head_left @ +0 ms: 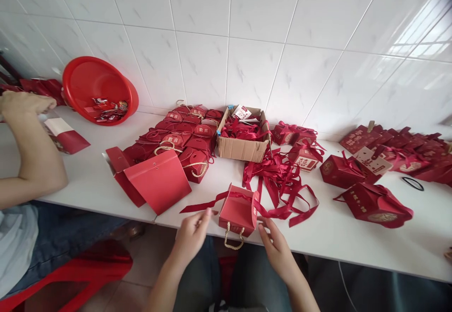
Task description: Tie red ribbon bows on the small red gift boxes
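A small red gift box (238,208) stands near the table's front edge, its flap raised and a twisted cord handle (233,241) hanging at the front. A dark red ribbon (206,204) passes across the box, its loose end lying to the left. My left hand (193,231) is just left of the box, thumb raised and fingers loosely bent, with nothing visible in it. At the box's right side, my right hand (276,240) has its fingers apart, close to the wall. A heap of loose ribbons (273,173) lies behind it.
A cardboard box (243,148) holds ribbons and tags. Left of it are rows of filled red boxes (176,128) and an opened red carton (158,180). More boxes (376,204) stand right. A tilted red basin (81,86) holds sweets; another person's arm (31,147) is beside it.
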Tool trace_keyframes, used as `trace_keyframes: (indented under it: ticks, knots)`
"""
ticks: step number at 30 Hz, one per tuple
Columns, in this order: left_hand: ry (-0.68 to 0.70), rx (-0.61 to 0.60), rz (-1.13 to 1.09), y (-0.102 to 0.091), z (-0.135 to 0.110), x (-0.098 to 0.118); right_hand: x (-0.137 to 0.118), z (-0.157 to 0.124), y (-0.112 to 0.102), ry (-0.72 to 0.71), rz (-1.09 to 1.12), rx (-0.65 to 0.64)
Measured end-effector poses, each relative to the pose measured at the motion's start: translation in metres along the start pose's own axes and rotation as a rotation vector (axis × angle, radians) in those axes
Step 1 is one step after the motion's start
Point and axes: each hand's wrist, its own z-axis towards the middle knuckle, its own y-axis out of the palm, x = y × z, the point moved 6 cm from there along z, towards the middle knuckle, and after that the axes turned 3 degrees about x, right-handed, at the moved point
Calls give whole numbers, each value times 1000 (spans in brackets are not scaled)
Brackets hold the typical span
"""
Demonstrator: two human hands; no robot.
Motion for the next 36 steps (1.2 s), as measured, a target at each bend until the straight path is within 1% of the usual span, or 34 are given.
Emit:
trace_keyframes:
  ticks: [1,2,3,5,8,10,12,14,16,18,21,25,28,32,34,36]
  knots:
    - [-5,-91,-46,11,-2,3,-1,-1,0,-5,-10,16]
    - [-5,-142,-84,19,-4,6,-2,-1,0,-4,-17,26]
    - [-3,-164,-117,24,-3,8,-2,-2,0,0,-20,26]
    - [-7,-160,-174,28,1,7,-2,-2,1,8,-14,21]
    - [-7,-93,-251,26,15,6,-1,1,-5,28,43,89]
    - [-4,-16,-322,20,25,10,-2,5,-13,46,113,189]
    - [-17,76,-439,13,34,17,-8,10,-22,45,201,286]
    - [-45,129,-597,8,41,28,-20,14,-30,3,289,352]
    - [-64,131,-743,6,48,41,-39,19,-36,-75,352,397]
    - [-62,116,-822,5,54,55,-60,23,-41,-162,375,418]
    - [-7,105,-782,2,57,76,-90,27,-47,-248,364,438]
    - [166,15,-545,1,52,110,-125,30,-53,-357,327,454]
    - [309,-28,-405,-1,46,134,-149,36,-52,-430,324,358]
    - [436,-36,-342,-7,44,156,-171,45,-47,-471,330,192]
    - [479,-44,-357,-11,45,166,-177,48,-48,-477,353,162]
    - [508,-48,-395,-14,47,176,-181,50,-50,-476,375,168]
